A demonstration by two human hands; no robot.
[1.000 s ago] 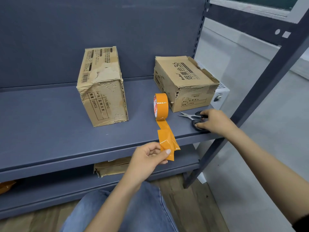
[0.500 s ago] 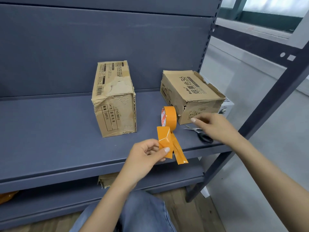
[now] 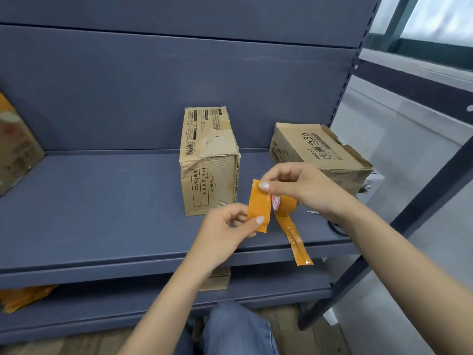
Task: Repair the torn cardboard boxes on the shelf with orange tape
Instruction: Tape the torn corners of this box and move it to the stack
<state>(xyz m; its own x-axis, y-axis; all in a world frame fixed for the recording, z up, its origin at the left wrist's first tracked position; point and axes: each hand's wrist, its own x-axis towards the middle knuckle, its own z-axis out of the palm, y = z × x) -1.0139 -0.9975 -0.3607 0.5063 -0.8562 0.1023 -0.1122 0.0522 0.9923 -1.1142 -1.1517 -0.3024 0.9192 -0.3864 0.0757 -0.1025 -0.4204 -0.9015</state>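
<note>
Blue shelf (image 3: 102, 201) holds two torn boxes, and left hand (image 3: 227, 226) and right hand (image 3: 294, 187) each pinch the tape piece (image 3: 259, 204) flat, likely to stick it on.

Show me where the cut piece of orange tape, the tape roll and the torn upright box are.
cut piece of orange tape (image 3: 259, 204), head view, middle of its glossy face.
tape roll (image 3: 286, 204), head view, orange outer band below the right hand.
torn upright box (image 3: 210, 185), head view, printed front face.
</note>
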